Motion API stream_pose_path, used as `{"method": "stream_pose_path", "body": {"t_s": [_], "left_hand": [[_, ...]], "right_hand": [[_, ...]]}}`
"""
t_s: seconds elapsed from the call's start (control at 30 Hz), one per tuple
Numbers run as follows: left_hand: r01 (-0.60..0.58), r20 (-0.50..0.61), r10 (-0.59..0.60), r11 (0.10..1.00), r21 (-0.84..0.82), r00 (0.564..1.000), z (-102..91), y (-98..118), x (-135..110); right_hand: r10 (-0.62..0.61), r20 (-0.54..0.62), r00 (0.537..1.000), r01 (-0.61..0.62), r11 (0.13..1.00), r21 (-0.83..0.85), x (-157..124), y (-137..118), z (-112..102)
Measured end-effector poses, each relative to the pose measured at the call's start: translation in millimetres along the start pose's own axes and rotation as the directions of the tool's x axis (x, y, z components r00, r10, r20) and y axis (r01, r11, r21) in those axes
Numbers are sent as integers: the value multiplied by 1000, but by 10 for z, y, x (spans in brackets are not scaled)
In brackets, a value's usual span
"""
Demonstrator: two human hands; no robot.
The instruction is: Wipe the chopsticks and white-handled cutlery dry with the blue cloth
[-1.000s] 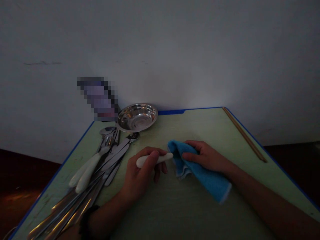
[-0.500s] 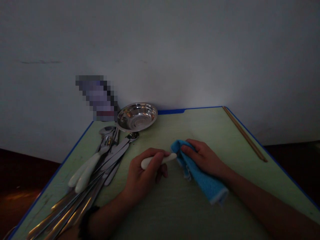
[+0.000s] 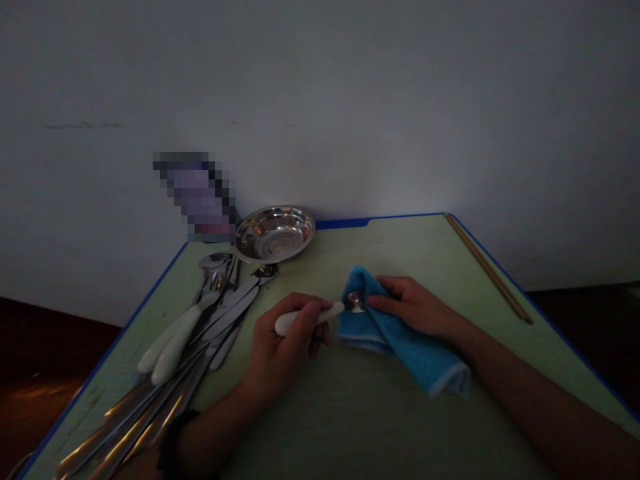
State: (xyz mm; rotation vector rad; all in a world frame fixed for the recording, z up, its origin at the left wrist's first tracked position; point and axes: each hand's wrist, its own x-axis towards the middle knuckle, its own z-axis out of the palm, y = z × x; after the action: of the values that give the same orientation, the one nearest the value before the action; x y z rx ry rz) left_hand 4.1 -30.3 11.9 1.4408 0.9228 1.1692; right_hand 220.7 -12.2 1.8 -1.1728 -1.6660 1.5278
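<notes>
My left hand (image 3: pixel 285 343) is closed around the white handle of a spoon (image 3: pixel 356 301). The spoon points right, and part of its metal bowl shows against the blue cloth (image 3: pixel 405 347). My right hand (image 3: pixel 417 307) is closed on this cloth, thumb on top, with the cloth folded partly around the spoon's bowl. One end of the cloth hangs down toward the lower right. The tip of the spoon is hidden by the cloth and my right thumb.
Left of my left hand lies a pile of metal cutlery (image 3: pixel 227 313), some with white handles (image 3: pixel 173 343). A steel bowl (image 3: pixel 275 233) stands by the wall, beside a pixelated upright object (image 3: pixel 200 200). Wooden chopsticks (image 3: pixel 487 267) lie along the right edge of the green table (image 3: pixel 410 247).
The cloth has opened out, so the spoon's metal bowl now shows. My left hand and the spoon have shifted slightly left.
</notes>
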Motion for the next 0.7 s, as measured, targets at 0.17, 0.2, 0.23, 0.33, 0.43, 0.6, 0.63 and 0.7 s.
{"method": "stream_pose_path", "body": {"t_s": [0.17, 0.2, 0.23, 0.33, 0.43, 0.6, 0.63, 0.7], "left_hand": [[-97, 115, 85, 990, 102, 990, -25, -14, -42], [-106, 122, 94, 990, 96, 988, -27, -16, -44], [-108, 124, 97, 990, 86, 988, -28, -17, -45], [-87, 117, 80, 995, 56, 990, -19, -14, -42], [-59, 113, 56, 998, 30, 992, -11, -13, -40], [-24, 136, 13, 997, 78, 991, -26, -19, -17], [-12, 148, -2, 995, 100, 989, -27, -16, -11], [25, 187, -50, 991, 135, 981, -22, -5, -2]], "right_hand": [[-128, -75, 989, 90, 918, -385, -15, -66, 80], [-145, -83, 986, 99, 906, -411, -17, -72, 92], [-159, -92, 983, 106, 899, -425, -19, -76, 102], [-177, -134, 975, 105, 898, -427, -21, -73, 122], [-171, -186, 968, 85, 914, -398, -17, -54, 137], [-131, -348, 928, 40, 965, -258, -5, -3, 165], [-122, -385, 915, 41, 976, -212, -3, 6, 168], [-107, -445, 889, 53, 990, -131, 0, 18, 169]]}}
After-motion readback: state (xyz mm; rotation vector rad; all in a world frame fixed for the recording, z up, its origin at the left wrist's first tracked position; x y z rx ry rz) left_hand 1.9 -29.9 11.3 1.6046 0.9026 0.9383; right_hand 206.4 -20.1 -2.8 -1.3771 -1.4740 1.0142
